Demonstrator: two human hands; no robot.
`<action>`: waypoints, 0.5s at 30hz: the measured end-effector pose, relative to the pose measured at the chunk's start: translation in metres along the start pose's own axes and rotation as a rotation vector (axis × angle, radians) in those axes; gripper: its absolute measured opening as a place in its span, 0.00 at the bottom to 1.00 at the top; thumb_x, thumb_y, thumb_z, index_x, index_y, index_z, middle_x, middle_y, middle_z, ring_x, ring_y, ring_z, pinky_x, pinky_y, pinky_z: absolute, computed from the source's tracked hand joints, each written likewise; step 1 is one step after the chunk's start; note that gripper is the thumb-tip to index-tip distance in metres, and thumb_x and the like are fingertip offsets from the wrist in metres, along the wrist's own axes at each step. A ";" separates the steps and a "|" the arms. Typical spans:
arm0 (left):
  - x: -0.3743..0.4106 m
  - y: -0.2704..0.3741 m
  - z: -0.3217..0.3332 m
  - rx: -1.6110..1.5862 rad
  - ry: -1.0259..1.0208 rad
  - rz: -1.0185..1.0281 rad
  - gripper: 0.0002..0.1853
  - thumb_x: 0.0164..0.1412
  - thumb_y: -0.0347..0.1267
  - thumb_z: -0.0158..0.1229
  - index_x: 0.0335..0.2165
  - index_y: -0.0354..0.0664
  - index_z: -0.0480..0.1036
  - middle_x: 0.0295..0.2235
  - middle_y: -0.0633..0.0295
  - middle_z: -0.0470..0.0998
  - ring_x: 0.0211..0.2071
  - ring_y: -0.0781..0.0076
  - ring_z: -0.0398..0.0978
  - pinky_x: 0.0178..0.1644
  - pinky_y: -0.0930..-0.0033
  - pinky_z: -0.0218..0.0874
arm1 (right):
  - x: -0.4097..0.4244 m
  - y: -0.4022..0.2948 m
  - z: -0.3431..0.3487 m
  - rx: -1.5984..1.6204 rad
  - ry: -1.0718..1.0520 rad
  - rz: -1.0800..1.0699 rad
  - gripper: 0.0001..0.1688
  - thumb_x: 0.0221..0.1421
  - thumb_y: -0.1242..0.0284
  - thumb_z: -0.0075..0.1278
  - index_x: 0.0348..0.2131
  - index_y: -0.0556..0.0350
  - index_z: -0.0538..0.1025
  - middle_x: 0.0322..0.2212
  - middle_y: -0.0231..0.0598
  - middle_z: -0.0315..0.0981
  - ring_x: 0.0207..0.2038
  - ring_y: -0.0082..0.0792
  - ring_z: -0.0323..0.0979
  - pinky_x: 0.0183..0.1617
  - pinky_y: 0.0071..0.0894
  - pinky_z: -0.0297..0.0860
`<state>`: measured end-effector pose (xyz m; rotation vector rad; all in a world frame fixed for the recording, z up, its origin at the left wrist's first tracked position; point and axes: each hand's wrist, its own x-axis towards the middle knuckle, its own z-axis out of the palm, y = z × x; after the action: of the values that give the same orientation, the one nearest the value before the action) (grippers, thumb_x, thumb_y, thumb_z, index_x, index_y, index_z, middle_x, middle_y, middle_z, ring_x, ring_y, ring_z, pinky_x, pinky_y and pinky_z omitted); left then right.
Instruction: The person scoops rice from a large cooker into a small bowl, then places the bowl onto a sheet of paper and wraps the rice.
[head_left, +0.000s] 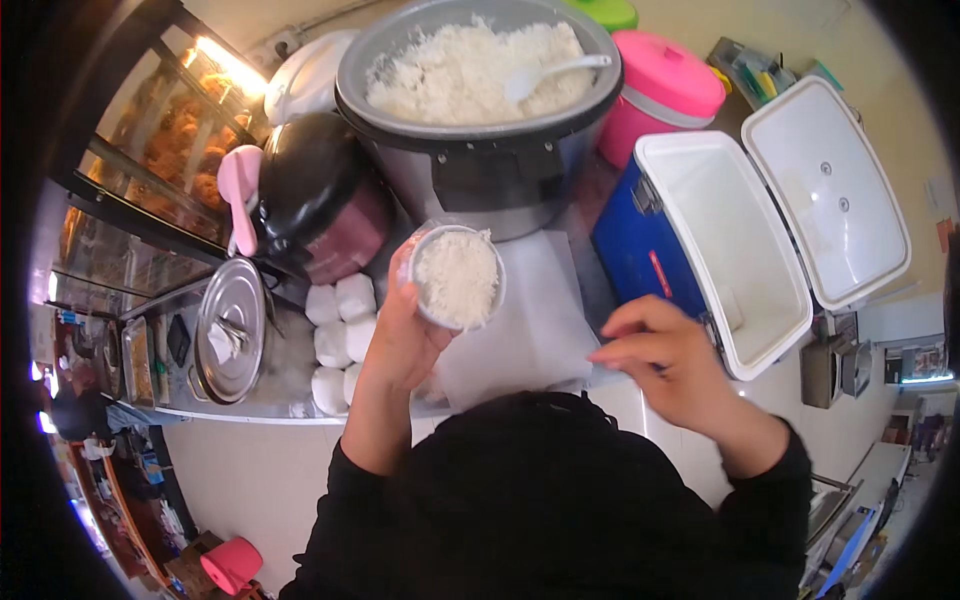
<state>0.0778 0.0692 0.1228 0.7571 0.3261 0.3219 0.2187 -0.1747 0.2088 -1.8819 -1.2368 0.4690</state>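
My left hand (409, 337) holds a small round cup (501, 289) filled with cooked white rice (457, 277). Some clear plastic shows at the cup's far edge. My right hand (667, 360) is off to the right with its fingers bent and apart, and I see nothing held in it. Its fingertips are close to the right edge of a sheet of white paper (517, 330) on the counter; whether they touch it I cannot tell. Beyond the cup stands a large open rice cooker (480, 176) full of rice, with a white rice paddle (536, 75) lying on top.
Several white wrapped packets (330, 345) sit left of the paper. A metal pot lid (232, 330), a dark lidded cooker (322, 195) and a pink ladle (240, 199) are farther left, beside a lit glass food cabinet (180, 150). An open blue cooler box (645, 240) and pink tub (660, 82) stand right.
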 end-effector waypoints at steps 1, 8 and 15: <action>0.005 -0.015 -0.007 0.024 0.016 -0.050 0.36 0.58 0.48 0.55 0.59 0.51 0.52 0.55 0.60 0.62 0.55 0.63 0.64 0.56 0.54 0.61 | -0.009 0.013 0.017 0.044 0.014 0.050 0.06 0.46 0.79 0.58 0.30 0.54 0.79 0.34 0.38 0.70 0.37 0.38 0.70 0.41 0.32 0.66; 0.032 -0.105 -0.063 0.885 0.089 0.017 0.29 0.55 0.32 0.60 0.55 0.55 0.61 0.54 0.55 0.61 0.49 0.57 0.66 0.52 0.53 0.61 | -0.044 0.119 0.120 -0.378 -0.037 0.099 0.14 0.52 0.70 0.53 0.41 0.48 0.77 0.45 0.35 0.70 0.47 0.40 0.69 0.48 0.46 0.63; 0.021 -0.144 -0.038 2.036 -0.105 0.312 0.35 0.39 0.32 0.67 0.50 0.63 0.69 0.54 0.54 0.60 0.48 0.44 0.62 0.51 0.53 0.61 | -0.060 0.134 0.146 -0.620 -0.301 0.190 0.29 0.46 0.61 0.58 0.49 0.46 0.73 0.51 0.36 0.66 0.52 0.38 0.66 0.53 0.57 0.58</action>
<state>0.1059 0.0022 -0.0088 2.8330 0.3643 0.1375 0.1707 -0.1904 0.0081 -2.5385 -1.5288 0.5230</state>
